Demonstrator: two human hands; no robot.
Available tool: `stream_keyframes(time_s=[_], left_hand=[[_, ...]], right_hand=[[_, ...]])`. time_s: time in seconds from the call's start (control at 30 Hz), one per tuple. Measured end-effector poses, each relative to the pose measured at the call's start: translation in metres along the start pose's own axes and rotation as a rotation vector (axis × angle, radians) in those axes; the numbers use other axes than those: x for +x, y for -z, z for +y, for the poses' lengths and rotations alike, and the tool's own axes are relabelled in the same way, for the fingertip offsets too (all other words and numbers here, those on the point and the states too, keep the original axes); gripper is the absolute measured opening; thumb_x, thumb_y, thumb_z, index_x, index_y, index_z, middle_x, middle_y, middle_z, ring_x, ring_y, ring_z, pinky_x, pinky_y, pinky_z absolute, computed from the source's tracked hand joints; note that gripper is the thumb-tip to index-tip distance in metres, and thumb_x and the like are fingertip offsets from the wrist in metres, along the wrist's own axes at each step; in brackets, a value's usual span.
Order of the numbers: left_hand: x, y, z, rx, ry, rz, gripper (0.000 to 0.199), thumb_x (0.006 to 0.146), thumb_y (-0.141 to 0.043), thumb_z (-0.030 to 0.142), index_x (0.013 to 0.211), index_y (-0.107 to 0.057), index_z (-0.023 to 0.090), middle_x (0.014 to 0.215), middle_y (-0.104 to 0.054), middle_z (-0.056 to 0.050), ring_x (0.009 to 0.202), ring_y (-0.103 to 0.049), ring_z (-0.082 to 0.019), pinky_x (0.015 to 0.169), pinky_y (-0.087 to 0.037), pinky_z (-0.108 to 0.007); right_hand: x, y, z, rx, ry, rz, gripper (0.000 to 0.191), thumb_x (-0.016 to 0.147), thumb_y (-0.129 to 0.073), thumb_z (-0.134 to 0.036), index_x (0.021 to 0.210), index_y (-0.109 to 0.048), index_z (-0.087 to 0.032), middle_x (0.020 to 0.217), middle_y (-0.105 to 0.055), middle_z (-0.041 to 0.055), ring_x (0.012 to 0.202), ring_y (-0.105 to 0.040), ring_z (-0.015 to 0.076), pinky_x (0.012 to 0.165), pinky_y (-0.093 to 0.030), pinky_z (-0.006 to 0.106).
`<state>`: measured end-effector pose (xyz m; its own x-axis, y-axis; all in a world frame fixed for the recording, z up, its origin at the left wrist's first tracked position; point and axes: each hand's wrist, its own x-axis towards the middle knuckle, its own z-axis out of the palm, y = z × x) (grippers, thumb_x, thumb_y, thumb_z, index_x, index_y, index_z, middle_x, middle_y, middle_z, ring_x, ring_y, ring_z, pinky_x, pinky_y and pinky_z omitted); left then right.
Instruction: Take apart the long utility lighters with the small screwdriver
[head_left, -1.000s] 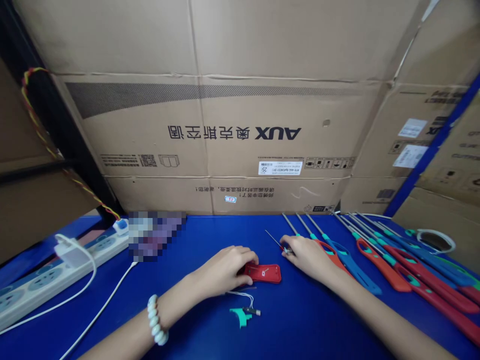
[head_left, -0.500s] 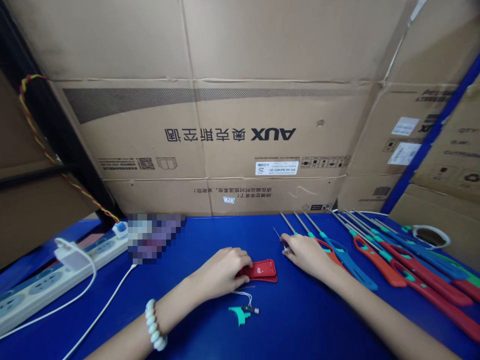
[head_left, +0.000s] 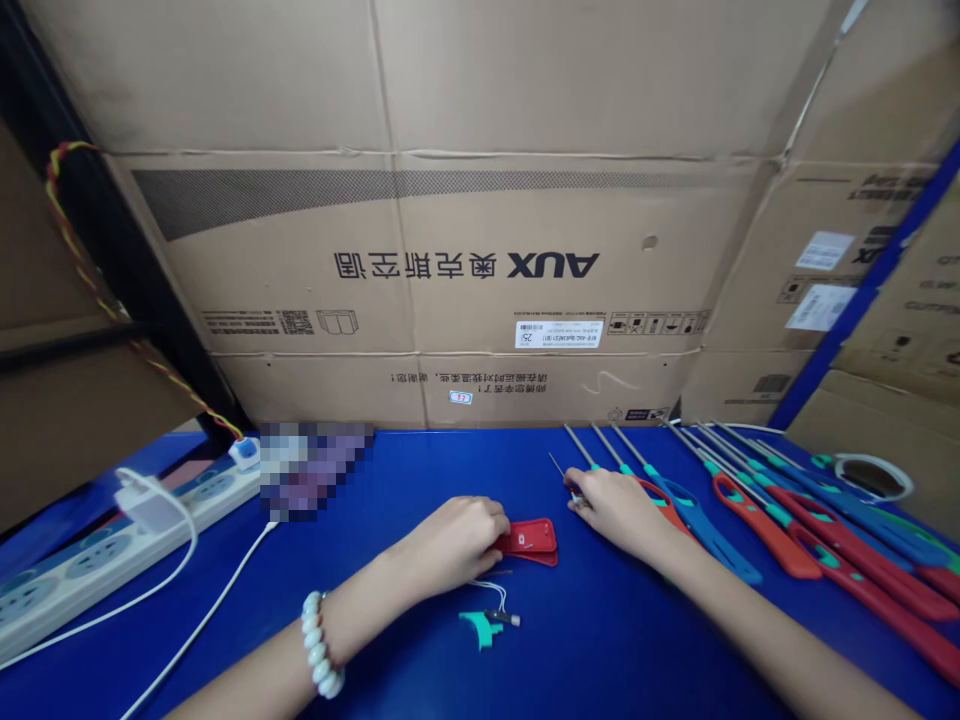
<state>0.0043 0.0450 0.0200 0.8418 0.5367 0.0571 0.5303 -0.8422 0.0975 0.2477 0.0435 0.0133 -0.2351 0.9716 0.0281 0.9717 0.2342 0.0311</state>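
My left hand (head_left: 469, 540) is closed on the left end of two red plastic handle shells (head_left: 534, 537), stacked and slightly askew. A small white piece lies inside the upper shell. My right hand (head_left: 607, 500) is closed in a pinch near the long-reach lighters. From its fingertips sticks a thin pin or wire (head_left: 555, 465); the rest of what it holds is hidden. Below the shells lie a green plastic trigger (head_left: 480, 630) and a small dark igniter (head_left: 504, 617) with white wires.
Several long-reach lighters (head_left: 765, 530) in red, blue and orange lie along the right. At left, a white power strip (head_left: 71, 575) carries plugs and white cables. A blurred-out item (head_left: 319, 475) lies beside it. A cardboard sheet (head_left: 465, 220) stands behind the blue table (head_left: 420, 455).
The whole view has shifted slightly. Both hands stay almost where they were, and the small white piece in the red shell has turned a little.
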Motion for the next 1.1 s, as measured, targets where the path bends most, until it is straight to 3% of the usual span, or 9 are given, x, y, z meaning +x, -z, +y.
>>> stream_keyframes(time_s=[0.13, 0.33, 0.47, 0.87, 1.03, 1.1], left_hand=[[0.01, -0.001, -0.02, 0.022, 0.015, 0.02, 0.011, 0.081, -0.062, 0.011, 0.09, -0.065, 0.017, 0.091, -0.067, -0.005, 0.086, -0.064, -0.021, 0.074, -0.048, -0.027], [0.047, -0.007, -0.082, 0.071, 0.117, 0.075, 0.009, 0.089, -0.057, 0.015, 0.094, -0.064, 0.013, 0.093, -0.066, -0.008, 0.085, -0.064, -0.02, 0.077, -0.05, -0.031], [0.072, -0.01, -0.108, 0.105, 0.143, 0.1, 0.028, 0.094, -0.055, 0.031, 0.118, -0.055, 0.015, 0.117, -0.057, -0.009, 0.097, -0.06, -0.021, 0.082, -0.052, -0.041], [0.087, -0.009, -0.111, 0.171, 0.17, 0.185, 0.029, 0.094, -0.055, 0.031, 0.119, -0.055, 0.016, 0.119, -0.056, -0.009, 0.099, -0.059, -0.022, 0.083, -0.052, -0.042], [0.078, 0.004, -0.102, 0.132, 0.198, 0.168, 0.019, 0.088, -0.06, 0.017, 0.107, -0.06, 0.014, 0.114, -0.056, -0.011, 0.108, -0.054, -0.024, 0.088, -0.046, -0.035], [0.068, 0.011, -0.092, 0.096, 0.201, 0.14, 0.018, 0.087, -0.061, 0.018, 0.104, -0.061, 0.015, 0.11, -0.057, -0.01, 0.102, -0.057, -0.023, 0.083, -0.046, -0.032]], right_hand=[[0.0, 0.001, -0.001, -0.007, -0.008, -0.01, 0.018, 0.087, -0.054, -0.018, 0.103, -0.061, -0.018, 0.091, -0.072, 0.0096, 0.082, -0.069, 0.0246, 0.06, -0.041, 0.026], [0.0, 0.0, -0.001, -0.013, -0.004, -0.007, 0.015, 0.086, -0.055, -0.017, 0.101, -0.06, -0.019, 0.088, -0.072, 0.0078, 0.081, -0.069, 0.0239, 0.056, -0.039, 0.025], [0.0, 0.0, 0.0, -0.021, -0.007, -0.004, 0.013, 0.086, -0.057, -0.017, 0.098, -0.058, -0.019, 0.088, -0.072, 0.0075, 0.08, -0.07, 0.024, 0.055, -0.037, 0.026], [0.001, 0.003, 0.0, -0.028, -0.024, -0.01, 0.01, 0.085, -0.058, -0.017, 0.096, -0.058, -0.019, 0.087, -0.072, 0.0087, 0.079, -0.069, 0.0258, 0.055, -0.036, 0.026], [0.001, 0.003, 0.002, 0.002, -0.027, 0.003, 0.011, 0.084, -0.06, -0.019, 0.095, -0.057, -0.02, 0.089, -0.072, 0.008, 0.082, -0.069, 0.0251, 0.058, -0.037, 0.026], [0.0, 0.004, 0.002, 0.025, -0.031, 0.016, 0.011, 0.085, -0.061, -0.021, 0.095, -0.056, -0.019, 0.09, -0.072, 0.0084, 0.082, -0.069, 0.0258, 0.059, -0.038, 0.027]])
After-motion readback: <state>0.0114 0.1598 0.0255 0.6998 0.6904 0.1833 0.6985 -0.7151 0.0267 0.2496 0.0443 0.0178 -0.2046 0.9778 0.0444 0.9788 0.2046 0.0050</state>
